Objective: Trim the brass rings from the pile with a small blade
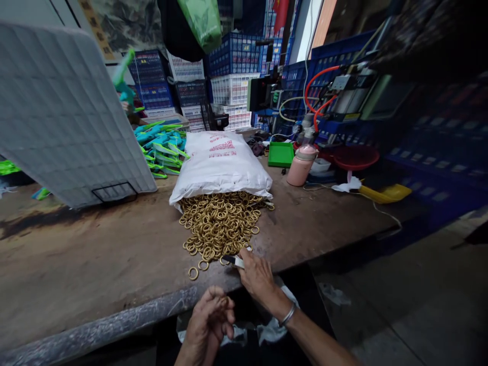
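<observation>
My right hand [256, 274] is closed around a small knife [238, 262] with a pale handle and a dark blade, which points left at the near edge of a pile of gold-coloured rings [219, 223]. Below the table's front edge, my left hand [209, 320] has its fingers curled in. Something small and brownish shows at its fingertips, too unclear to name. The rings spill out of the open front end of a white sack [224, 170] with red print, which lies flat on the table. A few single rings, such as one loose ring [193, 273], lie nearest the edge.
A white ribbed panel [72, 117] leans on the wooden table [95, 254] at left, with green and blue hangers [162, 145] behind it. At right are a pink bottle [302, 165], a green tray [281, 154], a yellow scoop [386, 193] and a machine with red hoses [345, 94].
</observation>
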`<action>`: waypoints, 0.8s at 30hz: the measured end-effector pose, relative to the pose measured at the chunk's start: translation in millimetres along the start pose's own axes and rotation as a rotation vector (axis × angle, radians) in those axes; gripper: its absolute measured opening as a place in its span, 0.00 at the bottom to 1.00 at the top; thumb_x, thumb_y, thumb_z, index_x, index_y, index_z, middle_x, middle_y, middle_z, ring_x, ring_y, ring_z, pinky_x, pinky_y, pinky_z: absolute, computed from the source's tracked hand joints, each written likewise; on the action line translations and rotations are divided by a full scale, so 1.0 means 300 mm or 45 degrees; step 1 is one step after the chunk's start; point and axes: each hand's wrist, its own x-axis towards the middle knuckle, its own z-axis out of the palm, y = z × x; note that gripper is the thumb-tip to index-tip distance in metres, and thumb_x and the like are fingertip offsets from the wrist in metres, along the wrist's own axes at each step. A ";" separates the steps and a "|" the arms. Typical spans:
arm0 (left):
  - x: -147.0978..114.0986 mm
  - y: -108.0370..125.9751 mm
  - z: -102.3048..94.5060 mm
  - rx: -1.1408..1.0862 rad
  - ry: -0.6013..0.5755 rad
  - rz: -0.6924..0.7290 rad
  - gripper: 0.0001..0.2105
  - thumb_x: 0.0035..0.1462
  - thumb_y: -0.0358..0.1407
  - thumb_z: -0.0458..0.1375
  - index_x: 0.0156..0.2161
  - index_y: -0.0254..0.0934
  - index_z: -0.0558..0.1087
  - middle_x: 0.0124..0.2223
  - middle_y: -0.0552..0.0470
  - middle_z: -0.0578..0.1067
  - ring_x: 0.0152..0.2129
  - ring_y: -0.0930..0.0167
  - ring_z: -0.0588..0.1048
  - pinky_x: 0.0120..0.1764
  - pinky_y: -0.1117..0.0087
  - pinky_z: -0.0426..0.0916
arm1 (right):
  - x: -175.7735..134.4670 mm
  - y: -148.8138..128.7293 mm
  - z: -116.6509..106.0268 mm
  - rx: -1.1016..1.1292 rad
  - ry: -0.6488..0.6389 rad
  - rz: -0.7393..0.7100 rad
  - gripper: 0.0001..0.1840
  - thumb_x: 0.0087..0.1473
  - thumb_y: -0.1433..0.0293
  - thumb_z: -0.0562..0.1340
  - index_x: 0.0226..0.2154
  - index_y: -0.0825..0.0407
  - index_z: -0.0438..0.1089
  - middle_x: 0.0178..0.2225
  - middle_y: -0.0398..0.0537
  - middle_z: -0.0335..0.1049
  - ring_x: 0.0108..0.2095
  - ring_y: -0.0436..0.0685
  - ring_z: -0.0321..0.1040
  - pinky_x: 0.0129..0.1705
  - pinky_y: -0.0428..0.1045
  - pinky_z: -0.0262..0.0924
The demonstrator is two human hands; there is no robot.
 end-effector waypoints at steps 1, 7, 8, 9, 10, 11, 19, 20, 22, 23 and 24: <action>0.003 0.005 0.000 -0.044 -0.009 -0.026 0.10 0.43 0.35 0.62 0.32 0.36 0.69 0.25 0.52 0.71 0.17 0.75 0.67 0.16 0.78 0.59 | 0.000 -0.002 0.007 -0.021 0.004 0.001 0.10 0.52 0.73 0.52 0.40 0.51 0.60 0.38 0.50 0.68 0.36 0.55 0.64 0.34 0.47 0.47; 0.028 0.026 -0.007 -0.152 0.072 -0.082 0.10 0.43 0.37 0.62 0.23 0.31 0.68 0.25 0.52 0.69 0.19 0.77 0.67 0.19 0.77 0.60 | 0.016 -0.004 -0.023 0.143 0.014 0.003 0.08 0.48 0.77 0.53 0.33 0.52 0.62 0.31 0.47 0.68 0.30 0.52 0.63 0.30 0.45 0.47; 0.036 0.025 -0.007 -0.109 0.086 -0.055 0.11 0.43 0.37 0.62 0.23 0.31 0.68 0.25 0.52 0.69 0.19 0.76 0.67 0.19 0.77 0.60 | 0.023 -0.004 -0.030 0.211 0.011 0.004 0.07 0.47 0.77 0.53 0.31 0.52 0.62 0.29 0.46 0.67 0.29 0.51 0.62 0.29 0.44 0.46; 0.045 0.025 -0.007 -0.044 0.094 -0.013 0.11 0.44 0.38 0.62 0.23 0.32 0.68 0.25 0.53 0.69 0.19 0.76 0.67 0.18 0.78 0.59 | 0.031 -0.004 -0.035 0.287 0.004 0.013 0.05 0.47 0.76 0.54 0.29 0.52 0.62 0.26 0.44 0.66 0.27 0.50 0.61 0.28 0.44 0.46; 0.054 0.024 -0.006 0.042 0.101 0.045 0.11 0.45 0.39 0.61 0.25 0.32 0.68 0.24 0.54 0.69 0.18 0.77 0.66 0.17 0.78 0.58 | 0.039 -0.005 -0.038 0.376 -0.002 0.026 0.03 0.47 0.75 0.54 0.27 0.52 0.61 0.24 0.42 0.64 0.25 0.49 0.59 0.27 0.44 0.46; 0.063 0.023 -0.007 0.145 0.110 0.110 0.10 0.46 0.40 0.60 0.26 0.33 0.68 0.22 0.55 0.68 0.16 0.78 0.64 0.16 0.79 0.56 | 0.045 -0.006 -0.038 0.469 -0.006 0.045 0.04 0.48 0.73 0.54 0.24 0.52 0.60 0.22 0.41 0.62 0.24 0.49 0.57 0.27 0.44 0.46; 0.108 0.033 -0.045 0.981 0.114 0.808 0.10 0.48 0.33 0.58 0.38 0.37 0.74 0.32 0.51 0.74 0.29 0.70 0.71 0.35 0.72 0.64 | 0.013 -0.041 -0.050 1.360 -0.314 0.234 0.05 0.45 0.67 0.55 0.26 0.53 0.61 0.19 0.36 0.58 0.20 0.45 0.54 0.22 0.41 0.49; 0.108 0.035 -0.049 1.056 0.071 0.847 0.10 0.48 0.32 0.57 0.38 0.38 0.75 0.34 0.49 0.75 0.32 0.69 0.72 0.38 0.70 0.64 | 0.005 -0.045 -0.055 1.427 -0.383 0.278 0.06 0.45 0.66 0.55 0.27 0.52 0.60 0.18 0.35 0.57 0.17 0.44 0.51 0.19 0.41 0.46; 0.104 0.040 -0.051 1.154 -0.004 0.875 0.10 0.49 0.31 0.56 0.38 0.39 0.75 0.37 0.48 0.76 0.35 0.66 0.72 0.41 0.68 0.63 | -0.009 -0.054 -0.065 1.536 -0.537 0.358 0.06 0.45 0.66 0.55 0.28 0.51 0.59 0.17 0.33 0.55 0.14 0.42 0.44 0.15 0.40 0.39; 0.101 0.042 -0.050 1.181 -0.026 0.878 0.10 0.49 0.31 0.56 0.38 0.39 0.75 0.37 0.48 0.77 0.35 0.66 0.72 0.41 0.68 0.63 | -0.014 -0.057 -0.070 1.588 -0.610 0.389 0.06 0.44 0.67 0.55 0.29 0.51 0.59 0.17 0.33 0.55 0.13 0.41 0.42 0.14 0.40 0.36; 0.098 0.044 -0.048 1.199 -0.035 0.877 0.09 0.50 0.31 0.56 0.37 0.39 0.75 0.36 0.48 0.77 0.35 0.66 0.73 0.40 0.68 0.63 | -0.017 -0.059 -0.074 1.637 -0.670 0.407 0.06 0.43 0.68 0.55 0.29 0.51 0.58 0.17 0.32 0.54 0.12 0.41 0.40 0.13 0.40 0.34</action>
